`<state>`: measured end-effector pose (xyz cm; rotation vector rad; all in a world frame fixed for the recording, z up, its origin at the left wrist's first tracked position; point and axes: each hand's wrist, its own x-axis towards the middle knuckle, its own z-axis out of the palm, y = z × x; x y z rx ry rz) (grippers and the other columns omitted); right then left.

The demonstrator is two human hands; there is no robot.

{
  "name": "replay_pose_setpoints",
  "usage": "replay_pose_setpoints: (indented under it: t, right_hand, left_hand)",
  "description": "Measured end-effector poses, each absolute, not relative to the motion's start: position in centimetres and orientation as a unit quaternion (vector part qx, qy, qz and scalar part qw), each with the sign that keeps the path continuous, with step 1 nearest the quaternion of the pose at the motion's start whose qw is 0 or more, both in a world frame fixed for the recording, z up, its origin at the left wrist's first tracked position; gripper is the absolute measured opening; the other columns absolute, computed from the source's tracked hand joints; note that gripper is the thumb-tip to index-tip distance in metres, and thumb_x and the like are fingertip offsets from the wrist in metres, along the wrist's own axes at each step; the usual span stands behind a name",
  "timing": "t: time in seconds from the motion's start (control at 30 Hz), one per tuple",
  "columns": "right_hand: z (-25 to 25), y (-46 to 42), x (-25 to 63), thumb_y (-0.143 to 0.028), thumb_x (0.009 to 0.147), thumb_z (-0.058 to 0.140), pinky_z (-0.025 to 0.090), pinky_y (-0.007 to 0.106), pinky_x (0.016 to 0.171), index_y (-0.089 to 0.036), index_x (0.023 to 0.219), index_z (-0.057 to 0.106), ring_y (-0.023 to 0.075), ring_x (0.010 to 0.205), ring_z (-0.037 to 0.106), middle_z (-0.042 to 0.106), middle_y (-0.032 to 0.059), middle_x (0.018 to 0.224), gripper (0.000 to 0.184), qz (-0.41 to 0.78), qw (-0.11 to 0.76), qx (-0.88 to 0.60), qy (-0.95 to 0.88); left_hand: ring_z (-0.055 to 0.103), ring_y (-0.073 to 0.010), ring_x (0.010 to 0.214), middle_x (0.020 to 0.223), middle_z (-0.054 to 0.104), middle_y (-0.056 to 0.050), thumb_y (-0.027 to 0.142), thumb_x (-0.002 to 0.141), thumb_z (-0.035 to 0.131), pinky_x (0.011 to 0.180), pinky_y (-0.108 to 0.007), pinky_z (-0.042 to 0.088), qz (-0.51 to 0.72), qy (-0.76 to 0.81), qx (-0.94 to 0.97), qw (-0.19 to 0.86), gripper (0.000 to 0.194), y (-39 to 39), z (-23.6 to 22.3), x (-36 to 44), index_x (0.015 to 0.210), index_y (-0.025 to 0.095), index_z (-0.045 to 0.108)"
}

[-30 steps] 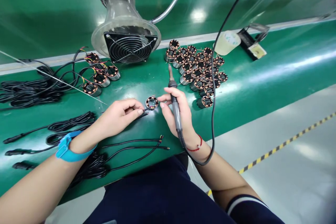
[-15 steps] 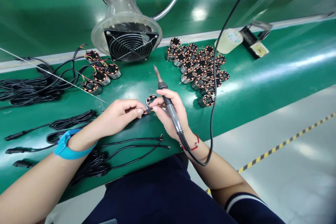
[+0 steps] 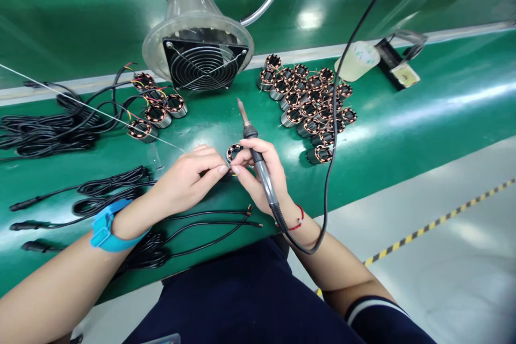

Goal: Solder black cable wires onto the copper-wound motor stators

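Note:
My right hand (image 3: pixel 264 174) is closed around a soldering iron (image 3: pixel 263 172), its tip pointing up and away from me. The thumb and a finger of that hand also pinch at thin coloured wire ends (image 3: pixel 234 174). My left hand (image 3: pixel 203 174) is closed in a pinch at the same wires, fingertips almost touching the right ones. What exactly lies between the left fingertips is mostly hidden. Just behind the fingertips stands a motor stator (image 3: pixel 233 152) with copper windings, partly covered by my right hand. A thin pale strand (image 3: pixel 121 119) runs from the upper left down to my left hand.
Several stators (image 3: pixel 308 110) stand grouped at the right. Others, wired to black cables (image 3: pixel 44 137), stand at the left. Coiled cables (image 3: pixel 149 250) lie near the front edge. A fume extractor (image 3: pixel 205 64) hangs behind. A tape roll (image 3: pixel 358 60) and soldering iron stand (image 3: pixel 399 67) are back right.
My left hand has moved slightly right, its fingers now curled closer around the wires near my right fingertips. The soldering iron stays in my right hand. The whole view has shifted slightly.

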<state>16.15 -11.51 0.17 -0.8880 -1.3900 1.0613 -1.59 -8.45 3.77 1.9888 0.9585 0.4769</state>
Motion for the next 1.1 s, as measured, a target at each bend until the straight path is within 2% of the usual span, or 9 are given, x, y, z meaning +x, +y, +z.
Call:
replay_pose_setpoints:
  t: [0.1,0.17,0.23,0.33,0.43,0.5,0.63,0.8,1.1]
  right_hand:
    - [0.3,-11.6,16.1,-0.009,0.085,0.061,0.054,0.023,0.073,-0.026,0.119,0.049,0.0076,0.076,0.061,0.061,-0.0048,0.084,0.04,0.42,0.557,-0.38,-0.607]
    - [0.4,-11.7,16.1,-0.009,0.085,0.06,0.054,0.022,0.071,-0.026,0.12,0.049,0.0073,0.074,0.061,0.062,-0.0054,0.082,0.04,0.409,0.553,-0.384,-0.616]
    - [0.4,-11.8,16.1,-0.011,0.086,0.061,0.055,0.023,0.072,-0.025,0.12,0.049,0.0079,0.074,0.063,0.063,-0.0051,0.082,0.039,0.399,0.542,-0.398,-0.624]
    - [0.4,-12.0,16.4,-0.015,0.091,0.055,0.057,0.026,0.078,-0.025,0.123,0.051,0.01,0.08,0.066,0.068,-0.0024,0.088,0.034,0.368,0.529,-0.447,-0.62]
    - [0.3,-12.5,17.3,-0.017,0.095,0.049,0.058,0.029,0.079,-0.027,0.132,0.05,0.0112,0.081,0.068,0.07,-0.0007,0.092,0.038,0.337,0.524,-0.468,-0.626]
    - [0.3,-12.9,18.0,-0.019,0.094,0.053,0.058,0.032,0.078,-0.028,0.133,0.051,0.0129,0.08,0.067,0.07,0.0005,0.094,0.04,0.293,0.529,-0.461,-0.65]
    - [-0.1,-13.8,19.0,-0.018,0.086,0.062,0.055,0.032,0.068,-0.024,0.115,0.062,0.015,0.075,0.063,0.07,0.0023,0.089,0.03,0.2,0.562,-0.444,-0.669]
    - [-1.1,-14.9,19.2,-0.022,0.084,0.063,0.048,0.027,0.05,-0.023,0.102,0.063,0.0122,0.056,0.058,0.065,-0.0006,0.073,0.018,0.202,0.612,-0.444,-0.623]
    - [-1.5,-15.1,19.1,-0.025,0.084,0.064,0.051,0.027,0.05,-0.024,0.1,0.063,0.0125,0.057,0.063,0.066,-0.001,0.075,0.016,0.209,0.606,-0.459,-0.615]
  left_hand:
    - [0.056,-0.0132,0.08,0.082,0.064,-0.001,0.033,0.094,0.049,0.077,-0.027,0.042,0.191,0.4,0.71,0.548,0.024,-8.6,3.6,-1.5,0.083,0.017,0.062]
    - [0.055,-0.0113,0.068,0.073,0.061,0.001,0.034,0.091,0.053,0.066,-0.025,0.043,0.185,0.416,0.621,0.638,0.021,-8.7,3.6,-1.4,0.083,0.016,0.06]
    - [0.048,-0.0088,0.058,0.064,0.054,0.004,0.034,0.087,0.057,0.056,-0.022,0.038,0.188,0.432,0.577,0.667,0.02,-8.7,3.5,-1.2,0.079,0.016,0.057]
    - [0.041,-0.0068,0.055,0.061,0.048,0.005,0.031,0.085,0.058,0.052,-0.02,0.032,0.216,0.47,0.588,0.621,0.021,-8.4,3.3,-0.9,0.072,0.015,0.056]
    - [0.039,-0.0066,0.055,0.061,0.046,0.005,0.028,0.084,0.056,0.052,-0.02,0.031,0.239,0.5,0.602,0.575,0.019,-8.0,3.0,-0.6,0.071,0.015,0.055]
    - [0.037,-0.0064,0.054,0.06,0.045,0.006,0.027,0.083,0.056,0.051,-0.02,0.029,0.241,0.511,0.605,0.561,0.017,-7.8,2.8,-0.5,0.071,0.015,0.056]
    - [0.035,-0.0064,0.052,0.058,0.044,0.006,0.025,0.082,0.057,0.049,-0.021,0.027,0.236,0.523,0.599,0.558,0.016,-7.8,2.8,-0.5,0.07,0.016,0.056]
    - [0.033,-0.0064,0.05,0.056,0.041,0.007,0.023,0.082,0.057,0.048,-0.021,0.027,0.24,0.531,0.587,0.562,0.014,-7.9,2.9,-0.3,0.07,0.016,0.056]
    - [0.034,-0.007,0.05,0.056,0.043,0.006,0.026,0.083,0.058,0.05,-0.022,0.028,0.238,0.534,0.574,0.573,0.014,-7.9,2.6,-0.4,0.072,0.017,0.058]
